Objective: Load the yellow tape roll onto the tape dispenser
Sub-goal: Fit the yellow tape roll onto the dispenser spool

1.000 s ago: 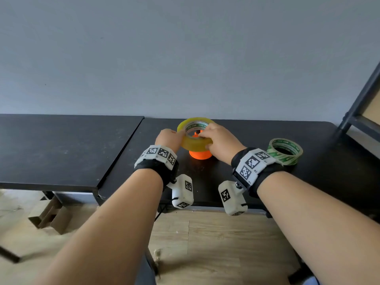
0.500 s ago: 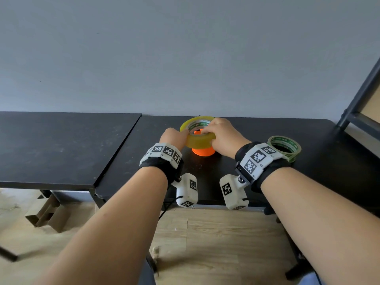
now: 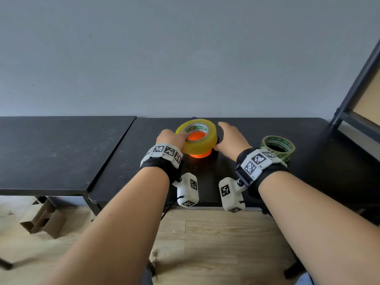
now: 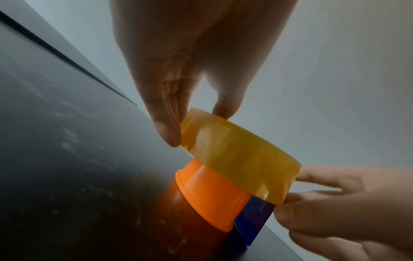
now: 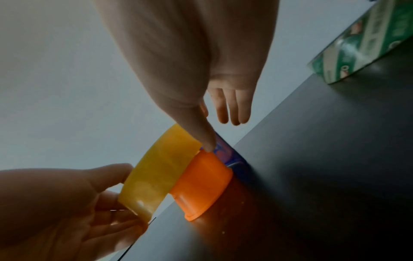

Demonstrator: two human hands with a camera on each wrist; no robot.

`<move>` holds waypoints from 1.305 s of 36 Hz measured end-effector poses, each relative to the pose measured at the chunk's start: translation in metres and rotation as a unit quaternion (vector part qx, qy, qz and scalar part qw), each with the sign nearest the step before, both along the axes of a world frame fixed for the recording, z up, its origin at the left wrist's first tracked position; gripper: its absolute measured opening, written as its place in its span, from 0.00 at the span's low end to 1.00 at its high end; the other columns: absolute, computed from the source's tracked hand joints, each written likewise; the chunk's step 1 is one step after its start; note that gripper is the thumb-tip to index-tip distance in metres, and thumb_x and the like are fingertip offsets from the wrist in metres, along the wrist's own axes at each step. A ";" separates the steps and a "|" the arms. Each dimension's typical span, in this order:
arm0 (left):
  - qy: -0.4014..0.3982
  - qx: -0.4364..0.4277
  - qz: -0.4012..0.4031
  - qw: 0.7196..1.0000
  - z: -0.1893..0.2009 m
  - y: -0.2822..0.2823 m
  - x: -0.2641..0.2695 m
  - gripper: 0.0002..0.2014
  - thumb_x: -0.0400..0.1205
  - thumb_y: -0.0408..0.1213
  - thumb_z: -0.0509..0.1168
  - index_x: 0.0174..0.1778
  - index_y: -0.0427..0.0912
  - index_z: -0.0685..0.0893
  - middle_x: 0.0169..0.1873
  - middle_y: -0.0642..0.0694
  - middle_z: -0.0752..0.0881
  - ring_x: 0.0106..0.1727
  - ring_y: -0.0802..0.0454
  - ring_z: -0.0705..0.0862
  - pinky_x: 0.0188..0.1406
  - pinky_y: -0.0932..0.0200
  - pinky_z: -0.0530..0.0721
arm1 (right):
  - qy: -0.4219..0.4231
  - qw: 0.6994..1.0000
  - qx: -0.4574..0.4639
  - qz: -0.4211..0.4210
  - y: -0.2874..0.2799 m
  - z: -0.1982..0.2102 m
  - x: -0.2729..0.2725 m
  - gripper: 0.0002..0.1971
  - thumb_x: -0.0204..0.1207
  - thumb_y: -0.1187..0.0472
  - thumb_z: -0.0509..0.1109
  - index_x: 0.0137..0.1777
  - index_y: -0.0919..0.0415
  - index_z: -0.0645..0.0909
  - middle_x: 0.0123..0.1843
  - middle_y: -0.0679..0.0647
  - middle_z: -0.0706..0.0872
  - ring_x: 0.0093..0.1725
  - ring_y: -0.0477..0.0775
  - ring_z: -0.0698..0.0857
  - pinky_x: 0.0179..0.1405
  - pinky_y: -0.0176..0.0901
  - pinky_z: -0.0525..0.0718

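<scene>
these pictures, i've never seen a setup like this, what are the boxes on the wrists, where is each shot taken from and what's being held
No machine here: a person works bare-handed, wearing small white cameras with black square markers strapped to both wrists, plus a camera on the head. The wide picture is the head view, looking down at a black table. The other two look along each hand from the wrist.

The left hand pinches the rim of a translucent yellow tape roll, thumb on top and fingers against its side; the wrist view shows this grip best. The roll sits tilted, partly over the orange plastic drum of the tape dispenser, which has a blue part behind. The right hand, fingers straight, touches the dispenser beside the roll. A green-printed tape roll lies apart, to the right.
</scene>
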State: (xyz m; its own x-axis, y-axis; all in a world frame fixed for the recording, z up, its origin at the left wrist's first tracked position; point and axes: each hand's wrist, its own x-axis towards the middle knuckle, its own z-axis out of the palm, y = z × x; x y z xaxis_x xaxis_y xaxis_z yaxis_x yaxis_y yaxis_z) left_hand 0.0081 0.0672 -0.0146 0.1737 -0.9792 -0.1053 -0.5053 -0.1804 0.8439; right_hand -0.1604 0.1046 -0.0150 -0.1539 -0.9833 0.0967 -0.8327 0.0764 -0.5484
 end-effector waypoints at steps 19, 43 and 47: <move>-0.075 -0.005 -0.001 0.997 0.007 -0.005 0.000 0.17 0.80 0.48 0.65 0.37 0.36 0.81 0.34 0.40 0.87 0.27 0.48 0.80 0.25 0.61 0.75 | -0.013 0.999 -0.049 -0.015 -0.013 -0.008 -0.002 0.15 0.80 0.64 0.60 0.65 0.58 0.78 0.57 0.60 0.87 0.54 0.63 0.86 0.48 0.47 0.81; -0.185 -0.008 -0.091 0.978 0.001 -0.011 -0.002 0.12 0.85 0.29 0.56 0.45 0.40 0.85 0.56 0.35 0.87 0.52 0.39 0.82 0.50 0.53 0.77 | -0.015 0.993 -0.120 0.010 -0.005 0.001 0.009 0.22 0.76 0.70 0.62 0.70 0.60 0.79 0.66 0.60 0.82 0.65 0.59 0.82 0.63 0.49 0.81; -0.208 0.026 -0.085 0.974 -0.006 -0.013 0.000 0.12 0.85 0.28 0.57 0.37 0.39 0.79 0.31 0.46 0.77 0.46 0.44 0.78 0.45 0.58 0.73 | -0.003 0.992 -0.108 0.057 0.000 0.006 0.024 0.20 0.75 0.65 0.66 0.67 0.58 0.81 0.64 0.58 0.85 0.63 0.59 0.83 0.64 0.54 0.81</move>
State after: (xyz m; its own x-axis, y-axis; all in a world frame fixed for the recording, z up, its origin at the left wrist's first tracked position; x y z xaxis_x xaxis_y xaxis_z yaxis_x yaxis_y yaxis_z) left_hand 0.0080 0.0541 -0.0204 0.0487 -0.9926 -0.1112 -0.8276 -0.1024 0.5519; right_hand -0.1363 0.1047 -0.0091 -0.0445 -0.9506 0.3071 -0.8261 -0.1379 -0.5465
